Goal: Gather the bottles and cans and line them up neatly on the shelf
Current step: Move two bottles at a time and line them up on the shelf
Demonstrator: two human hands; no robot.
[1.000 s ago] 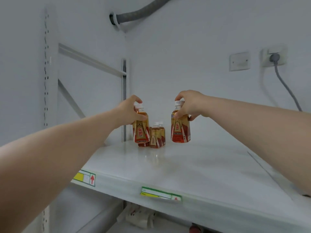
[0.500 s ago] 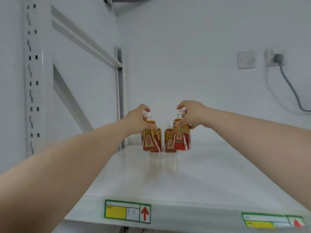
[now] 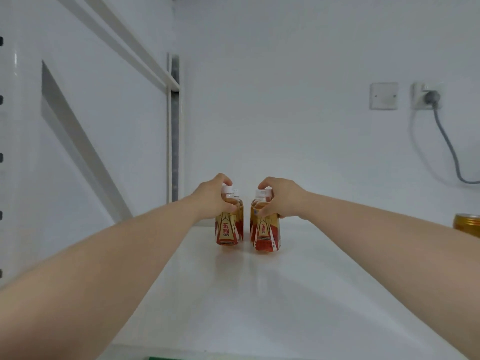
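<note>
Hands [image 3: 211, 197] clasping bottles [image 3: 266, 235], rear bottles half-hidden

Both bare arms are reaching forward, the left hand [image 3: 211, 201] and right hand [image 3: 281, 197] each gripping near a bottle top.

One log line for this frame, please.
left hand: grips left bottle | right hand: grips right bottle | both upright on shelf | can far right
</note>
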